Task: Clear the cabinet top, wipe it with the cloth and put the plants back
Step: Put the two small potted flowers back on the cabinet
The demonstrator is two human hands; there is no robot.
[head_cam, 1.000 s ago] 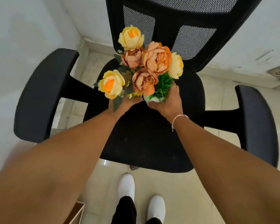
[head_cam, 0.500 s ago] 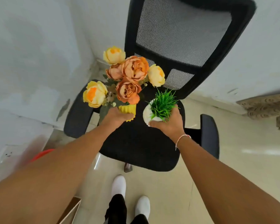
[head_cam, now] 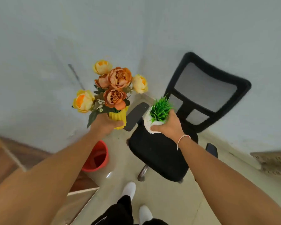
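The person holds 2 potted plants in the air, 1 in each hand. The left hand (head_cam: 106,125) is wrapped around a ribbed yellow pot (head_cam: 119,116), thumb across its front, and from that pot rise 6 blooms: 3 orange flowers (head_cam: 120,77) in the middle and 3 yellow flowers (head_cam: 83,101) around them. The right hand (head_cam: 169,125) curls around a white pot (head_cam: 148,123) of spiky green grass (head_cam: 161,109), fingers under its base; a thin bracelet (head_cam: 182,139) circles that wrist. Both pots stand roughly upright and apart from each other, held above the floor and in front of 1 black office chair (head_cam: 161,153) with a mesh back. 1 red bucket (head_cam: 98,157) sits on the pale floor (head_cam: 165,197) below the left forearm. 2 white shoes (head_cam: 129,189) show at the bottom edge. A wooden cabinet top (head_cam: 5,161) lies at the left, partly blurred.
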